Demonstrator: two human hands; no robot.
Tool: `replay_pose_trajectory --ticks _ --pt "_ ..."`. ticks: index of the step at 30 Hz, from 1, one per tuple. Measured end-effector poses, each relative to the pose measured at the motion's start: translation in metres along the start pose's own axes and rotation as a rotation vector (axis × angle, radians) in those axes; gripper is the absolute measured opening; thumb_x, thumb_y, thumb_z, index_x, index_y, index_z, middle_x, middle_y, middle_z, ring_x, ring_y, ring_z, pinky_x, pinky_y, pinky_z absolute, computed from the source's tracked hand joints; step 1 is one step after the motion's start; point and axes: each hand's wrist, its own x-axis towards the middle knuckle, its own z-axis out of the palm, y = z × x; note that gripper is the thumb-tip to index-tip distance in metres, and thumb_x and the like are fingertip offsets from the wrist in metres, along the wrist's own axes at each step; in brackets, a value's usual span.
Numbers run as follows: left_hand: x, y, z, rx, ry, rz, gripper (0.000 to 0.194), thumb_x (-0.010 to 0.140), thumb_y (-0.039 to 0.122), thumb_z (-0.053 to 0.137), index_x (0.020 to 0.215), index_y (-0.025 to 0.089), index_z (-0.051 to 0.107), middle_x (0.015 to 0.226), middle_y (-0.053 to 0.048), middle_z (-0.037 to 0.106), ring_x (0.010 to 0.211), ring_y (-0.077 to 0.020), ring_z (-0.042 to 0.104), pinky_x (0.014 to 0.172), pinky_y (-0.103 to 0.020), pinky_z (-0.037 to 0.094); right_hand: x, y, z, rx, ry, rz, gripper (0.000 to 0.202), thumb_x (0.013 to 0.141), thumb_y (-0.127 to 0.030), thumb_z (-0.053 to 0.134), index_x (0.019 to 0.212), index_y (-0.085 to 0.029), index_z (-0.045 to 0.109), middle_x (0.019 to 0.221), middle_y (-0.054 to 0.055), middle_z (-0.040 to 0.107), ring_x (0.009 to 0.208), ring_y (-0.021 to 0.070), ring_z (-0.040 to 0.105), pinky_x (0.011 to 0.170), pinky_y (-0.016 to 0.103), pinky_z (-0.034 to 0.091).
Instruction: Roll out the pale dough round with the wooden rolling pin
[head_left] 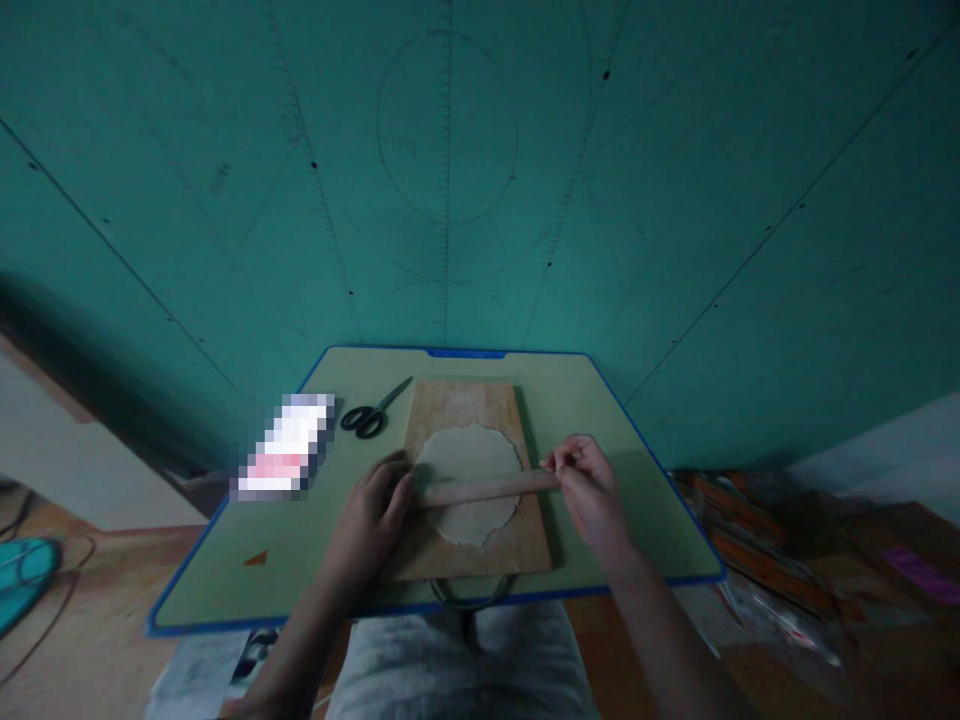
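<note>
Both hands point(375, 500) point(589, 490) forward, fingers curled

Wooden rolling pin point(487, 489) laid crosswise over flat round sheet of pale dough point(469, 460), ends gripped at both sides. Dough spread on wooden board point(465, 555), near its middle.

A: Background?
B: Teal wall point(675, 200) fills the upper frame, marked with thin dark lines, ruler ticks and a drawn circle point(447, 125).
A: Furniture?
B: Low green table point(600, 400) with blue edging, pushed against that wall.
A: Floor?
B: Brownish floor point(82, 640). Paper sheets point(202, 675) lower left, a teal round thing with cable point(22, 580) at the far left edge, cluttered packaging point(772, 560) on the right.
A: Light?
B: Dim, no window visible.
</note>
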Motion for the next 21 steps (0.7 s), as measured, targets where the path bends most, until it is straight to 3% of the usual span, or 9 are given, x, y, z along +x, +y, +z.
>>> replay_pose_trajectory --ticks 9,21 --pt "-0.0004 0.0021 -0.0013 -0.018 0.008 -0.009 0.044 0.091 0.051 0.04 0.106 0.018 0.065 0.124 -0.014 0.066 0.115 -0.0292 0.063 0.101 -0.047 0.05 0.0004 0.0001 0.0023 0.029 -0.005 0.002 0.022 0.061 -0.014 0.063 0.075 -0.025 0.049 0.061 -0.008 0.053 0.064 0.0141 0.054 0.071 0.032 0.042" --pt "-0.0006 0.001 -0.0014 -0.021 0.0 -0.012 0.045 0.092 0.052 0.039 0.108 0.018 0.064 0.123 -0.014 0.067 0.113 -0.0289 0.064 0.099 -0.046 0.051 0.0008 0.0007 0.0019 0.034 0.006 0.041 0.024 0.061 -0.018 0.07 0.078 -0.025 0.055 0.071 -0.005 0.06 0.07 0.0148 0.055 0.07 0.031 0.042"
